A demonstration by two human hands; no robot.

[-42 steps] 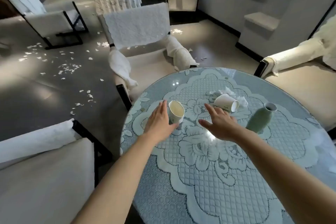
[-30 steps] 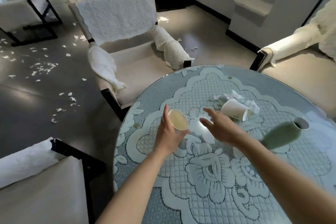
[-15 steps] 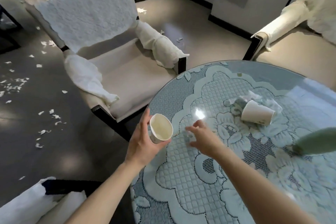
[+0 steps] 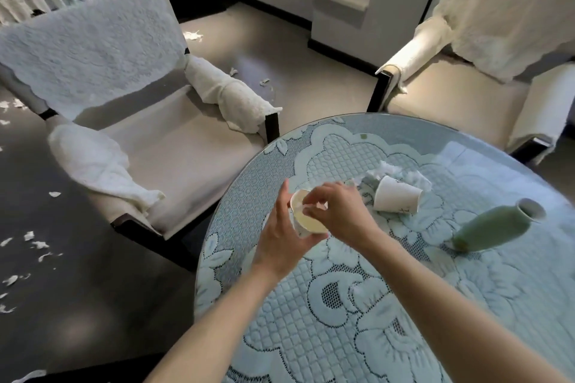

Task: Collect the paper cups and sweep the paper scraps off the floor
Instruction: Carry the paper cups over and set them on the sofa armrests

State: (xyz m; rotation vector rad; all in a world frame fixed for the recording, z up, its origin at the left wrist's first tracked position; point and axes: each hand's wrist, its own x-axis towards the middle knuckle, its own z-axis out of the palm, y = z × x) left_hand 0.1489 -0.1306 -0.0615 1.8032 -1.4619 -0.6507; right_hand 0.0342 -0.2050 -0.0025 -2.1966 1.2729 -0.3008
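Marks on tipped cup (image 4: 398, 198): unreadable. Left hand (image 4: 286, 242) fingers clamp held cup (image 4: 311, 222); right hand (image 4: 342, 214) fingertips pinch white scrap (image 4: 315, 207) over its mouth

- Left forearm (image 4: 217, 320) is bare and comes in from the bottom edge, angled up and to the right; the wrist is straight.
- Left hand (image 4: 287, 235) shows its back to the camera and grips a paper cup (image 4: 308, 224) from the side and below, one finger standing up along the cup's left wall.
- Right forearm (image 4: 451, 305), also bare, enters from the lower right corner and slants up to the left.
- Right hand (image 4: 345, 214) hangs over the cup's mouth, wrist bent slightly down and fingers (image 4: 314, 196) curled, thumb and forefinger tips drawn close together (whether they pinch anything is too blurred to tell).
- The two hands meet at the cup.
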